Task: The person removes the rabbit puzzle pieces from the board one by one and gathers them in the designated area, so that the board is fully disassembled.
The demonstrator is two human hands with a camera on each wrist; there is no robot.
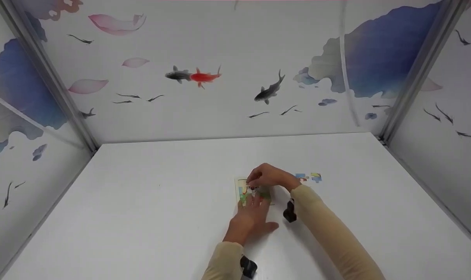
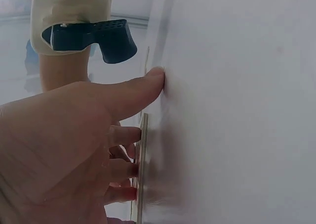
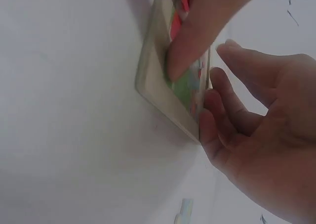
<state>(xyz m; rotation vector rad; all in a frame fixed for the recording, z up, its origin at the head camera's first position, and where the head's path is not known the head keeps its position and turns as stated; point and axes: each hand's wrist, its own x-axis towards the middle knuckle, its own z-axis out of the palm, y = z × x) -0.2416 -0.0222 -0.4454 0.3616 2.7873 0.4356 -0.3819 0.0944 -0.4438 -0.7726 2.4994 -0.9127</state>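
Observation:
A small jigsaw puzzle board [image 1: 237, 190] with a colourful picture and a pale frame lies on the white table. My left hand [image 1: 251, 219] rests on its near part, fingers straight and spread, thumb held out to the side. From the left wrist view, those fingertips meet the board's thin edge [image 2: 143, 159]. Above the board's far right part, my right hand [image 1: 272, 175] bends over with relaxed, partly curled fingers. In the right wrist view its fingertips [image 3: 206, 120] are right at the board's side, the thumb stands apart, and no piece shows between them.
Loose puzzle pieces [image 1: 316, 177] lie on the table [image 1: 161, 202] just right of the board, partly behind the right wrist. Printed panels with fish and petals [image 1: 204, 116] enclose the table at the back and both sides. Each wrist carries a black camera [image 1: 290, 212].

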